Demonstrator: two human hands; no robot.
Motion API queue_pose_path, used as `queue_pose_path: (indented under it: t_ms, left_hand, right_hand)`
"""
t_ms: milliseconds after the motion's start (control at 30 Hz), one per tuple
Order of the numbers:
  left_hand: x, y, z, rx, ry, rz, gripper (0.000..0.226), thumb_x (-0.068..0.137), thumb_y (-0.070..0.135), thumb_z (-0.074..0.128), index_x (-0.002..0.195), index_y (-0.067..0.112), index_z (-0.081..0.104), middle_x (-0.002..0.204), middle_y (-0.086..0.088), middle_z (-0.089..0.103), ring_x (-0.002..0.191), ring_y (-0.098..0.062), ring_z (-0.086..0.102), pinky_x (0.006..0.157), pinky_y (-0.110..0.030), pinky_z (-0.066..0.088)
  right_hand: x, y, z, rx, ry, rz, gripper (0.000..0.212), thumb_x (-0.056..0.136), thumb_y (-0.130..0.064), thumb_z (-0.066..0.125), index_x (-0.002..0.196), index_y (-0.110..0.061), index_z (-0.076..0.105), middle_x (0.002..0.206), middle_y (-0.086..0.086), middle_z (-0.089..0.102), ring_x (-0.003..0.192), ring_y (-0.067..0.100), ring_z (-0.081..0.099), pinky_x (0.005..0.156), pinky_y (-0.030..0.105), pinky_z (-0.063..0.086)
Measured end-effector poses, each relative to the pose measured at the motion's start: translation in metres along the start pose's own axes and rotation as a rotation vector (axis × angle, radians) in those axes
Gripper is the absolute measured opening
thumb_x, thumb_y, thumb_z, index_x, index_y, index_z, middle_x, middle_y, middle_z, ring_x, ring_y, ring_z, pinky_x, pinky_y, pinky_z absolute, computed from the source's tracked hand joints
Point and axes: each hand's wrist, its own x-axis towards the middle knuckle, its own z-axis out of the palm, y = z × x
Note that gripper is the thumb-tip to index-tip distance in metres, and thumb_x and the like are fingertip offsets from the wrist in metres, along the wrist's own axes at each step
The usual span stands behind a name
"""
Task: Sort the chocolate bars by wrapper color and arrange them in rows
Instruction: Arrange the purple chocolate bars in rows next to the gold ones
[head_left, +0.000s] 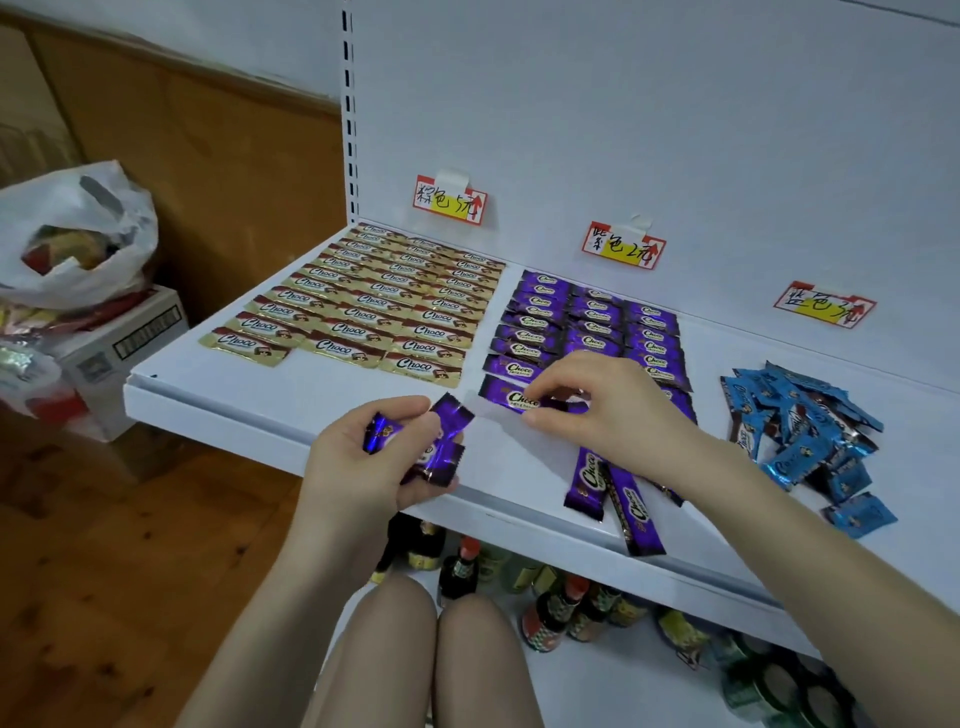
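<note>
Fingertips of the right hand (602, 400) are curled down, and the thumb and forefinger pinch the near end of a purple Choco bar (511, 397) that lies flat on the white shelf (311, 395), at the front of the purple rows (587, 327). The left hand (363, 462) hovers over the shelf's front edge with its fingers wrapped round a bundle of purple bars (441, 441), whose crimped ends stick out to the right past the fingertips. Two loose purple bars (631, 506) lie lengthwise near the front edge beneath the right forearm, touching each other. To the left of the purple rows, gold Choco bars (363, 306) lie in three neat columns reaching back to the rear panel. To the right, well apart from the purple ones, blue bars (800, 421) lie in an unsorted heap, overlapping at all angles. Three handwritten price labels (451, 200) are stuck on the rear panel, one behind each color group. Beside the shelf on the left, a white plastic bag (78, 234) sits on a cardboard box (119, 353). Dark bottles (462, 571) stand on the lower shelf, just beyond the person's knees (395, 649).
</note>
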Motion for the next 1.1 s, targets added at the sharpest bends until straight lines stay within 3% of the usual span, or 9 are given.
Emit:
queue_pose_path:
  t_ms: [133,300,367,533,667,800,933,1100]
  left_hand:
    - [0.001,-0.004,-0.003,-0.032,-0.002,-0.04,0.017,0.082,0.01,0.065,0.098,0.013,0.063,0.099,-0.012,0.066,0.09,-0.026,0.067,0.064,-0.025,0.058]
    - [0.003,-0.008,-0.002,-0.02,-0.009,-0.041,0.024,0.08,0.013,0.065,0.103,0.006,0.063,0.105,-0.017,0.067,0.099,-0.029,0.066,0.071,-0.032,0.057]
    - [0.002,-0.007,-0.001,-0.048,-0.028,-0.021,0.026,0.075,0.013,0.065,0.101,0.007,0.064,0.104,-0.016,0.067,0.092,-0.028,0.069,0.074,-0.036,0.059]
    - [0.0,-0.003,0.002,-0.07,-0.06,-0.008,0.014,0.08,0.007,0.062,0.094,0.008,0.064,0.094,-0.016,0.068,0.074,-0.026,0.072,0.06,-0.031,0.059]
    - [-0.001,-0.003,0.002,-0.043,-0.058,-0.005,0.014,0.082,0.004,0.061,0.096,0.009,0.064,0.093,-0.015,0.069,0.074,-0.025,0.072,0.058,-0.03,0.059]
    - [0.0,-0.004,0.002,-0.015,-0.043,-0.014,0.017,0.082,0.006,0.064,0.098,0.008,0.062,0.094,-0.013,0.069,0.075,-0.024,0.072,0.067,-0.036,0.058]
    - [0.0,-0.005,0.003,0.032,-0.022,0.018,0.016,0.081,0.01,0.065,0.096,0.006,0.059,0.094,-0.015,0.069,0.075,-0.024,0.072,0.06,-0.032,0.058]
    - [0.0,-0.004,0.007,0.057,-0.004,0.051,0.008,0.082,0.007,0.064,0.089,0.011,0.062,0.088,-0.01,0.07,0.079,-0.023,0.072,0.076,-0.043,0.056]
  right_hand:
    - [0.006,0.002,0.021,-0.115,-0.036,0.087,0.019,0.084,-0.031,0.065,0.091,-0.015,0.072,0.088,0.001,0.067,0.087,0.018,0.056,0.076,0.04,0.047]
    - [0.012,0.006,0.022,-0.125,-0.031,0.128,0.02,0.086,-0.031,0.062,0.086,-0.015,0.073,0.084,0.004,0.067,0.084,0.019,0.056,0.072,0.042,0.047]
    - [0.015,0.008,0.023,-0.137,-0.017,0.13,0.019,0.086,-0.029,0.061,0.083,-0.013,0.072,0.084,0.006,0.066,0.084,0.02,0.054,0.073,0.042,0.047]
    - [0.02,0.009,0.021,-0.167,-0.033,0.134,0.022,0.087,-0.025,0.059,0.084,-0.006,0.07,0.081,0.013,0.066,0.081,0.028,0.056,0.073,0.042,0.045]
    - [0.021,0.007,0.02,-0.155,-0.041,0.148,0.018,0.087,-0.024,0.06,0.085,-0.011,0.072,0.081,0.008,0.067,0.08,0.024,0.056,0.073,0.039,0.046]
    - [0.021,0.004,0.018,-0.128,-0.039,0.159,0.016,0.087,-0.024,0.061,0.091,-0.015,0.073,0.084,0.001,0.068,0.081,0.018,0.057,0.072,0.035,0.045]
    - [0.02,0.005,0.018,-0.124,-0.042,0.164,0.016,0.087,-0.024,0.061,0.093,-0.014,0.073,0.086,0.0,0.068,0.083,0.017,0.057,0.073,0.033,0.045]
    - [0.021,0.007,0.018,-0.138,-0.065,0.167,0.017,0.088,-0.025,0.061,0.095,-0.015,0.072,0.091,0.0,0.068,0.088,0.018,0.058,0.076,0.036,0.046]
